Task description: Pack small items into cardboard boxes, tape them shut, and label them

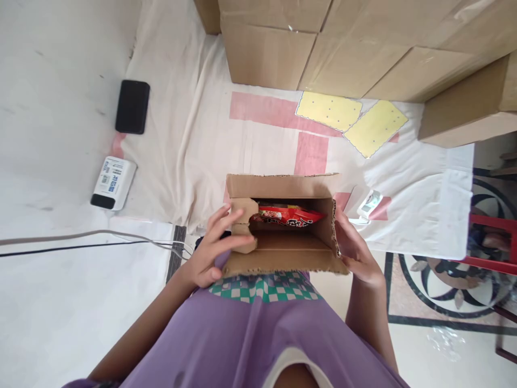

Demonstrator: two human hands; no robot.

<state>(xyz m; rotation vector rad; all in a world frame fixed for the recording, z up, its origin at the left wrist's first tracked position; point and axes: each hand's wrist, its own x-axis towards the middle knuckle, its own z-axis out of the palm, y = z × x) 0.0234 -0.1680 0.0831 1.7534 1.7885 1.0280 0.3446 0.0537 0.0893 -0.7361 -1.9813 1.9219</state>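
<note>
A small open cardboard box (285,187) is close in front of my body, its opening facing up toward me. Inside, along the far wall, lies a red printed packet (288,215). My left hand (216,242) holds the box's left end, with its fingers spread over the notched left flap (244,207) and its thumb lower at the near corner. At the opposite end, my right hand (357,248) grips the right wall from outside; some of its fingers are hidden behind the cardboard.
Large cardboard cartons (270,56) line the table's far side. Two yellow cards (329,110) lie before them. A black phone-like object (133,106) and a white device (115,180) are at left. Cables (81,237) run in from the left. A red plastic frame (493,264) stands at right.
</note>
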